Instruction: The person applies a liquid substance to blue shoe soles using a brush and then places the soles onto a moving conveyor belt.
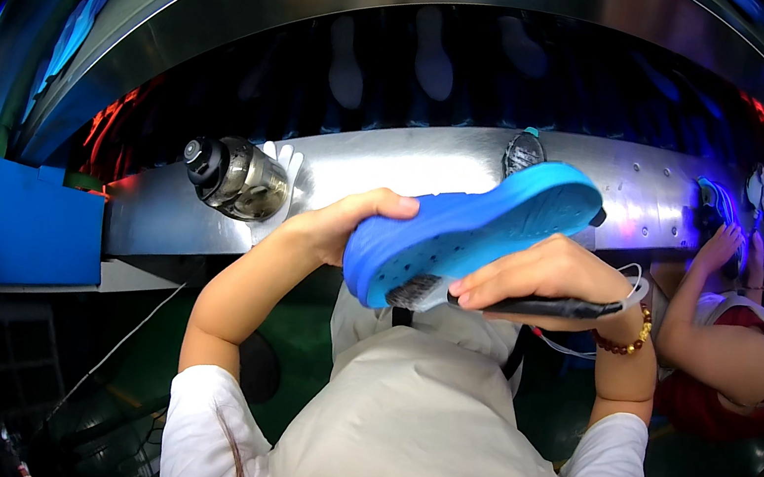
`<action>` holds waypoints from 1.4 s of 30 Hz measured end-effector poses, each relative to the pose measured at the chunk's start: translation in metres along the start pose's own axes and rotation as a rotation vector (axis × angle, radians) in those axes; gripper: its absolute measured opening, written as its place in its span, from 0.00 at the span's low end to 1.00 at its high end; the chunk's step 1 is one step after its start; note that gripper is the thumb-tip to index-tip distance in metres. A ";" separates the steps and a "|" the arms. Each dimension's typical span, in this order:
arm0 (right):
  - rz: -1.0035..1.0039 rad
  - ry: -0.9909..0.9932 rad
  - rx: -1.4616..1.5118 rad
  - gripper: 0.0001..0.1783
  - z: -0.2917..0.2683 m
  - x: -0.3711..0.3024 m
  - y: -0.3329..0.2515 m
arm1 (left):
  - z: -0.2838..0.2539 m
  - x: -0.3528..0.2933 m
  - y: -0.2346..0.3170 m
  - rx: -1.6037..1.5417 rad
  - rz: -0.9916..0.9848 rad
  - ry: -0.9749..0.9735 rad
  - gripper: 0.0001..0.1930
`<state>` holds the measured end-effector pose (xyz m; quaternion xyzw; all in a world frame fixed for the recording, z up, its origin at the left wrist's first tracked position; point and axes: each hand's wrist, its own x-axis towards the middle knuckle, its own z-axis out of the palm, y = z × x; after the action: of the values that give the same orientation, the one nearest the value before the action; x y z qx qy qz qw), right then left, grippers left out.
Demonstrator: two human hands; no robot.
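My left hand [350, 219] is closed on the near left end of a blue shoe sole [475, 218], its thumb over the outer edge. The sole is tilted up in front of my apron, and its lighter blue hollow inner side, dotted with small marks, faces me. In my right hand [551, 273] is a brush [531, 307] with a black handle. Its dark bristles touch the inside of the sole near the lower left rim. A thin clear tube curves around the handle's end by my beaded bracelet.
A dark see-through bottle [256, 184] and white glove fingers [289, 162] lie on the metal ledge [374, 159] to the left. A small black, laced-looking object [524, 151] is behind the sole. Several soles [436, 52] lie on the dark conveyor beyond. A co-worker [735, 344] works at the right.
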<state>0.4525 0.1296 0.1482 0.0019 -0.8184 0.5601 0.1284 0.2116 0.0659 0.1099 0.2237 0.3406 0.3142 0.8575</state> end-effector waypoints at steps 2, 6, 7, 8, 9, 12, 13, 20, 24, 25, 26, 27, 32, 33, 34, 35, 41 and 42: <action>-0.016 -0.034 -0.073 0.11 -0.008 -0.009 0.001 | 0.000 -0.004 -0.003 0.221 -0.019 0.088 0.34; -0.099 0.124 -0.143 0.12 -0.012 -0.007 0.000 | 0.013 -0.013 0.001 0.090 0.050 0.208 0.36; -0.079 0.105 -0.114 0.12 -0.010 -0.010 0.009 | 0.018 -0.016 0.005 0.077 0.023 0.246 0.36; -0.058 0.088 -0.085 0.13 -0.009 -0.013 0.013 | 0.012 -0.016 0.003 0.079 0.022 0.239 0.36; -0.045 0.037 -0.118 0.13 -0.009 -0.014 0.009 | 0.003 -0.018 0.001 0.155 0.037 0.189 0.35; -0.035 -0.051 -0.235 0.14 -0.015 -0.020 -0.003 | 0.013 -0.029 0.001 0.119 0.117 0.311 0.35; -0.056 0.047 -0.194 0.14 -0.016 -0.020 0.000 | 0.000 -0.028 -0.002 0.085 0.124 0.277 0.35; 0.030 0.072 -0.142 0.13 -0.018 -0.023 0.002 | -0.012 -0.037 -0.005 0.049 0.208 0.340 0.33; -0.068 0.284 -0.130 0.14 -0.028 -0.018 0.009 | -0.029 -0.036 -0.006 -0.118 0.167 0.330 0.35; -0.040 0.278 -0.100 0.14 -0.026 -0.020 0.016 | -0.030 -0.036 -0.007 -0.116 0.170 0.325 0.35; -0.011 0.272 -0.070 0.14 -0.025 -0.022 0.024 | -0.031 -0.037 -0.007 -0.106 0.206 0.289 0.35; 0.003 0.236 -0.081 0.13 -0.022 -0.023 0.026 | -0.034 -0.040 -0.006 -0.096 0.248 0.263 0.35; -0.128 0.312 -0.181 0.13 -0.014 -0.026 0.004 | -0.036 -0.043 0.009 -0.334 0.345 -0.087 0.31; -0.153 0.362 -0.143 0.13 -0.012 -0.022 0.003 | -0.048 -0.030 -0.008 -0.141 0.492 0.155 0.32; -0.122 0.423 -0.137 0.13 -0.008 -0.016 0.001 | -0.068 -0.011 -0.029 0.055 0.630 0.396 0.33; -0.084 0.486 -0.154 0.12 -0.002 -0.010 0.010 | -0.070 0.015 -0.040 -0.147 0.718 0.268 0.36; 0.091 0.669 -0.120 0.09 0.020 0.007 0.063 | -0.029 0.068 -0.048 -0.486 0.512 -0.031 0.50; 0.045 0.677 -0.174 0.08 0.022 0.012 0.064 | -0.029 0.071 -0.046 -0.488 0.513 -0.030 0.50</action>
<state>0.4266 0.1349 0.0850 -0.2129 -0.7739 0.4598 0.3800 0.2488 0.0874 0.0323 0.0949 0.1756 0.5880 0.7838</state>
